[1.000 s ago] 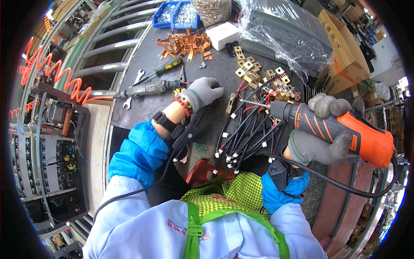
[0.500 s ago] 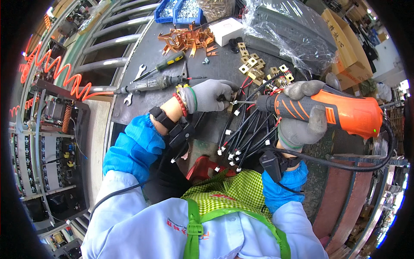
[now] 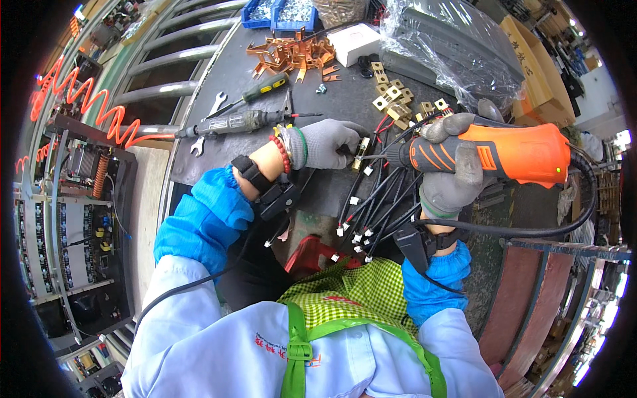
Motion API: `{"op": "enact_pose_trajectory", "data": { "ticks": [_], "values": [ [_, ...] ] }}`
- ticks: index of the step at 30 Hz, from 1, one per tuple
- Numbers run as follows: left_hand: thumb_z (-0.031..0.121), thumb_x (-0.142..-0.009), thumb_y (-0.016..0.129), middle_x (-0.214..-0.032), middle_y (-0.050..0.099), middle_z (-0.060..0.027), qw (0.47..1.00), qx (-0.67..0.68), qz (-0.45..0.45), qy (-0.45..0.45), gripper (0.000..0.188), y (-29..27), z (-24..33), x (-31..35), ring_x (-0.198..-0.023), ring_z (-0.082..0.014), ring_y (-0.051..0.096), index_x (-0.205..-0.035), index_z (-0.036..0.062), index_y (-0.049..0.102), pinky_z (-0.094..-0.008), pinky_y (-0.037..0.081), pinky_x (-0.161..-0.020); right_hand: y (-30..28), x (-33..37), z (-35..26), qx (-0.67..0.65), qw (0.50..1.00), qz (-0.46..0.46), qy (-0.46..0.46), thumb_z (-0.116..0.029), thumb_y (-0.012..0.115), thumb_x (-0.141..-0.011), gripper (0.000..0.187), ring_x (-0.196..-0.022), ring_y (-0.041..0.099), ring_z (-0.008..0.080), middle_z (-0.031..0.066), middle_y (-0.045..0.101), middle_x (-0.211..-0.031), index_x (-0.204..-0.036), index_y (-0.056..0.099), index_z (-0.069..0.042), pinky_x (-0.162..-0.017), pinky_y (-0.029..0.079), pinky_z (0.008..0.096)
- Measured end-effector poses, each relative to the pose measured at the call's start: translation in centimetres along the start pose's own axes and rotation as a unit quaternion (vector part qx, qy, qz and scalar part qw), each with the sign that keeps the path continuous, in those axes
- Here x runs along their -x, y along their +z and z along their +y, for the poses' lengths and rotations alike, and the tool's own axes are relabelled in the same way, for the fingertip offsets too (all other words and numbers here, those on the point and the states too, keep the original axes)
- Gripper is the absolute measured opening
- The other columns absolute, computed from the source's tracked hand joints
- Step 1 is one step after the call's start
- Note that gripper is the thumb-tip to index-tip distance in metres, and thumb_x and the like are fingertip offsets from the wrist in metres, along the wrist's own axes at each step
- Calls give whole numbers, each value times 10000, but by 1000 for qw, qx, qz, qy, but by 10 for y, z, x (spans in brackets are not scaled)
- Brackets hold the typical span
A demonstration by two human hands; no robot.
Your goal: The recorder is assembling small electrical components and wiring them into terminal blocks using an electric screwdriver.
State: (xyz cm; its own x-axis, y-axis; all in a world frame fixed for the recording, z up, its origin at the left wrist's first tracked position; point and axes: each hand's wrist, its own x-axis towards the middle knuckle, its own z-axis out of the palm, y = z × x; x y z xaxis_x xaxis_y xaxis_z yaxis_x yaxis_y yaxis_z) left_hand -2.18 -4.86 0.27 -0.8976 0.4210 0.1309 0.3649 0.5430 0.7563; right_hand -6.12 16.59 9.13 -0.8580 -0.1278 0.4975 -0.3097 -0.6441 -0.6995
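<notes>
My right hand, in a grey glove, wraps round an orange and black electric screwdriver held sideways, its bit pointing left. My gloved left hand pinches a small brass terminal piece at the table's near side. The bit's tip meets the face of this piece; whether it sits in a screw is too small to tell. Under and between my hands lie several black cables with white connectors. Several loose brass pieces lie just beyond them.
Left on the dark table are a grey air tool, a yellow-black screwdriver and a wrench. Farther back lie copper brackets, blue screw bins, a white box and plastic-wrapped grey parts. The driver's cord loops at right.
The electric screwdriver and my right hand have shifted slightly left. The brass piece in my left hand has turned and shows more of its face.
</notes>
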Motion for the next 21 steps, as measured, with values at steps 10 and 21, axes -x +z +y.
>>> {"op": "enact_pose_trajectory", "data": {
  "ticks": [10,21],
  "values": [
    [11,-674,636,-1147,603,-200,1000,-14,-2,-14,137,1,2,-1,-906,-327,635,-792,-8,570,-359,522,-741,3,3,4,11,1000,-16,5,-178,667,-782,578,-767,598,219,90,606,-917,-1294,428,-53,-699,525,388],
    [61,-660,643,-1027,590,-169,988,-98,117,38,169,22,9,2,-865,-376,609,-811,4,595,-404,508,-745,51,-22,23,327,930,-169,-23,-75,737,-723,225,-637,611,143,43,628,-764,-893,602,-16,-579,484,273]
  ]
}}
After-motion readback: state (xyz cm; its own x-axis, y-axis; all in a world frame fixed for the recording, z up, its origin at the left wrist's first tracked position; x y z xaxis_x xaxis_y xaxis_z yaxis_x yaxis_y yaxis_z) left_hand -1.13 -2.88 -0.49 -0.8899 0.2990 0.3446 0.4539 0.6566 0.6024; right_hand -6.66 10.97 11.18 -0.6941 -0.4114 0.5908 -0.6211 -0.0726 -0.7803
